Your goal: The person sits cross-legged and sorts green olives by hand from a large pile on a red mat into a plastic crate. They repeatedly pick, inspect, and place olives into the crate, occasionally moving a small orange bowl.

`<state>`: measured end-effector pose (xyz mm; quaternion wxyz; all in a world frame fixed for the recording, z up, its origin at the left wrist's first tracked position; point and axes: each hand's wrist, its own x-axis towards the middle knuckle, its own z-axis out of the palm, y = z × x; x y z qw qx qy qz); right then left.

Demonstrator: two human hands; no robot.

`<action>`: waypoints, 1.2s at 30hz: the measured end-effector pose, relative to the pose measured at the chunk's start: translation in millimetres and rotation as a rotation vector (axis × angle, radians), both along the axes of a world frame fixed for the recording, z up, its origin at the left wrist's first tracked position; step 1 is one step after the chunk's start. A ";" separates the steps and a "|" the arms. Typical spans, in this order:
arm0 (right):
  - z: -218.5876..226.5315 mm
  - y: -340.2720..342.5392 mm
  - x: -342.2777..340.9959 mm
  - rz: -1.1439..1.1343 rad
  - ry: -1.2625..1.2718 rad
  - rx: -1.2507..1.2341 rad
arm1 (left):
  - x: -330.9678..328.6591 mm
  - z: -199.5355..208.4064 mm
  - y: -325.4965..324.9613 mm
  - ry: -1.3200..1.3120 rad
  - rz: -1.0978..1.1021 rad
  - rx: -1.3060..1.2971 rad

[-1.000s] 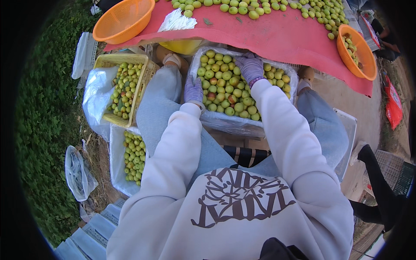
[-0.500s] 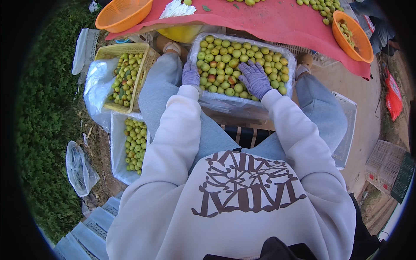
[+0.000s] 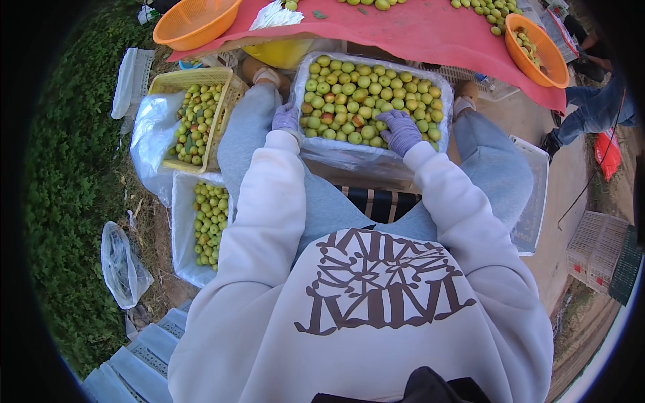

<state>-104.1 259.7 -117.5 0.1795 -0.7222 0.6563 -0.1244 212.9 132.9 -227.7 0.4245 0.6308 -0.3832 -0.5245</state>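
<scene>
Between my knees stands a crate (image 3: 363, 153) lined with clear plastic and filled with small round green-yellow fruit (image 3: 356, 87), some blushed red. My left hand (image 3: 287, 118), in a purple glove, is at the crate's left rim. Its fingers look closed over the edge and liner, partly hidden. My right hand (image 3: 400, 131), gloved alike, rests on the near right part of the fruit. Its fingers are bent, with a green fruit seemingly between thumb and fingertips.
At my left stand a yellow basket (image 3: 225, 111) and a white lined crate (image 3: 183, 232), both holding fruit. Ahead, a red cloth (image 3: 403, 33) bears loose fruit and orange baskets (image 3: 195, 25) (image 3: 547, 60). Another person's leg (image 3: 591, 111) shows at right, near stacked crates (image 3: 594, 245).
My right hand has gone from spread fingers on the fruit to bent ones, slightly nearer me. My left hand has shifted left along the rim. The other person's legs show more at right.
</scene>
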 end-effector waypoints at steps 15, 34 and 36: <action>-5.1 -4.2 69.5 -0.161 -0.588 -0.192 | -35.6 98.1 42.6 -1.223 -0.683 0.234; -7.8 -6.2 101.9 0.077 0.213 -0.140 | -29.1 98.0 39.1 -1.251 -0.774 0.234; -8.4 -7.6 104.5 0.074 0.255 -0.150 | -30.8 104.1 41.1 -1.245 -0.780 0.227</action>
